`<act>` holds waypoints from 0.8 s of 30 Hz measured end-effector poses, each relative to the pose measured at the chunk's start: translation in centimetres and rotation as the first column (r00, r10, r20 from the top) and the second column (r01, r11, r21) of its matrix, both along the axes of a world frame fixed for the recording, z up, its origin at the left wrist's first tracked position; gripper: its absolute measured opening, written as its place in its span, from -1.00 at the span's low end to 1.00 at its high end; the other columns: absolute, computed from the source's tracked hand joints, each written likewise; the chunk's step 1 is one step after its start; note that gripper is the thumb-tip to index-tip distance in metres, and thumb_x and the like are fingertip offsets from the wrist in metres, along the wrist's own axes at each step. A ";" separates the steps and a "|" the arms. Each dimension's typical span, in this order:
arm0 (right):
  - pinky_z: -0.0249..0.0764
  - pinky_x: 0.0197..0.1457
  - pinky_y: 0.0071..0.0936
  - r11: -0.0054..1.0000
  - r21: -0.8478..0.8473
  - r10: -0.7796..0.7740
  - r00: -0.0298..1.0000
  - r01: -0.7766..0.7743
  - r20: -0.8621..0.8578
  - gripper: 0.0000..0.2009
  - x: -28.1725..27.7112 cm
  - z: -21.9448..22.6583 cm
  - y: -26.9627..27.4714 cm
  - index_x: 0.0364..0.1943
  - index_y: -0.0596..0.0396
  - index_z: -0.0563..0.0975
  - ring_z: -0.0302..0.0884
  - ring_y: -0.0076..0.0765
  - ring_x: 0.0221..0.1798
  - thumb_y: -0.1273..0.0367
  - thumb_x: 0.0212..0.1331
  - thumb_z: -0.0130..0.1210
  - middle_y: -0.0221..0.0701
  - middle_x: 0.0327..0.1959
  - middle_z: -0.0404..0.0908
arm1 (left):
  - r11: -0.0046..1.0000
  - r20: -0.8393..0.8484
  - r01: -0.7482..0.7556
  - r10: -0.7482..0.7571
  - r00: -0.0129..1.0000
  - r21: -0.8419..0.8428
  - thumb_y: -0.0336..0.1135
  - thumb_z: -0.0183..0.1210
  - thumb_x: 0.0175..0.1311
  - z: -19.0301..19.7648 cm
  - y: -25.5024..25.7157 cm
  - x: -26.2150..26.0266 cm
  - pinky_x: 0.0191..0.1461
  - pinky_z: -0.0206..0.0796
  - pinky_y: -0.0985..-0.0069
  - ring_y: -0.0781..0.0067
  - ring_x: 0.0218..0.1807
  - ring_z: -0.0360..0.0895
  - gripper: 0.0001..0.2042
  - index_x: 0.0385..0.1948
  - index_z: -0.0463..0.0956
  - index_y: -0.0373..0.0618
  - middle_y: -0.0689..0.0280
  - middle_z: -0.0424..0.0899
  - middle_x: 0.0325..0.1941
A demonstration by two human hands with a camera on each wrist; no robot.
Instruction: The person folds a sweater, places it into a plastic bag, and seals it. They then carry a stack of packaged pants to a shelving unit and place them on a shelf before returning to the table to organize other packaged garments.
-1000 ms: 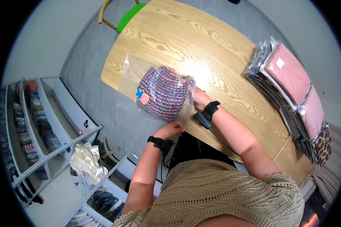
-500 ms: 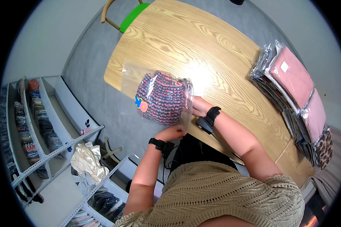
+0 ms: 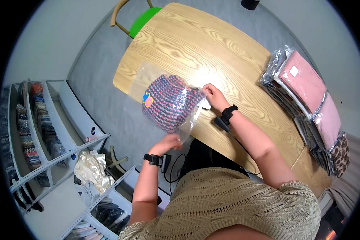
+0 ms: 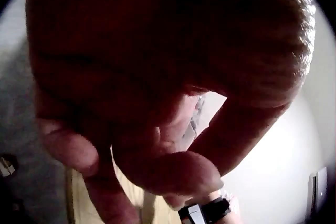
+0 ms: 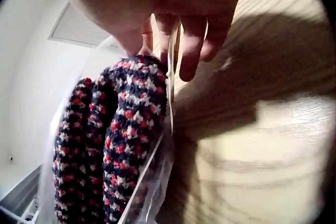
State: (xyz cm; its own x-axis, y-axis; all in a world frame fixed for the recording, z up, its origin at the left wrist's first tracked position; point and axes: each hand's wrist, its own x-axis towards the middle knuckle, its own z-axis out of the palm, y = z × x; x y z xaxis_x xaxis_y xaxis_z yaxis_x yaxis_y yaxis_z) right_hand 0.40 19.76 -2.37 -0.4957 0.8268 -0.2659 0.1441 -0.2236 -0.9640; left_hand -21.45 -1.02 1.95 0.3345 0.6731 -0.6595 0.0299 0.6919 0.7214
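Observation:
A clear plastic bag [image 3: 142, 78] holds a chunky knitted piece [image 3: 170, 102], hat-like in shape, flecked dark blue, red and white. A blue, yellow and pink patch [image 3: 148, 100] decorates its left side. My right hand [image 3: 215, 98] pinches the bag's upper right edge, and in the right wrist view the thick folds of the knit [image 5: 131, 124] lie just under the fingers. At the bag's lower edge, my left hand [image 3: 167, 144] pinches the plastic between thumb and finger. The left wrist view is mostly a dark palm with curled fingers [image 4: 184, 174]. Near the right hand a white tag [image 3: 206, 105] shows.
A wooden table [image 3: 228, 52] lies under and beyond the bag. Stacked bagged textiles [image 3: 304, 84] stand on its right side. Shelves of packed goods [image 3: 40, 124] and a cream satin cloth [image 3: 92, 170] are at left. A green-seated chair [image 3: 144, 22] stands at the far edge.
Both hands have moved apart along the bag's edge, the right one up and right, the left one down and left. The bag has tilted, and a white tag shows beside it.

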 end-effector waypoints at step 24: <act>0.41 -0.30 -0.12 0.778 0.625 -0.416 0.793 0.058 0.445 -0.80 14.4 22.8 -4.0 -0.41 0.22 0.45 0.49 0.18 -0.36 0.32 0.16 0.04 0.01 -0.51 0.52 | 0.854 -0.077 -0.446 0.480 0.874 0.268 -0.30 -0.13 0.21 20.0 7.2 4.7 -0.58 0.06 0.57 0.47 -0.67 0.34 -0.73 -0.73 0.25 -0.05 0.43 0.18 -0.83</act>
